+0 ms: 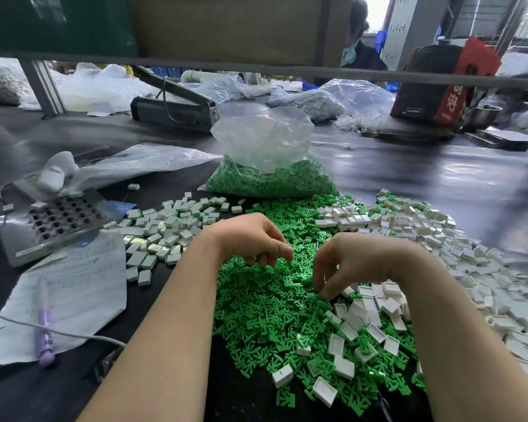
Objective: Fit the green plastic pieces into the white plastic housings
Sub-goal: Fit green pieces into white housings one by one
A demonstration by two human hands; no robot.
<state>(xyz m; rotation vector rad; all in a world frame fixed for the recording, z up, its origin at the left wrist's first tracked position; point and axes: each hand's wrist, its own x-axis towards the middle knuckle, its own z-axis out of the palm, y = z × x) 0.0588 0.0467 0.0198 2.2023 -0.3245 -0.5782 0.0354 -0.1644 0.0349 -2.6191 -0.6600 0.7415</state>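
A wide heap of loose green plastic pieces covers the dark table in front of me. White housings lie in a big pile to the right, and some are scattered open side up over the green heap. My left hand hovers over the green heap, palm down, fingers loosely curled with their tips at the pieces; nothing shows in it. My right hand points down, and its thumb and forefinger pinch at a green piece on the heap's right side.
A second pile of white housings lies left of the hands. Behind the heap stands a clear bag of green pieces. At the left are a metal plate with holes, a written sheet, a purple pen and a cable.
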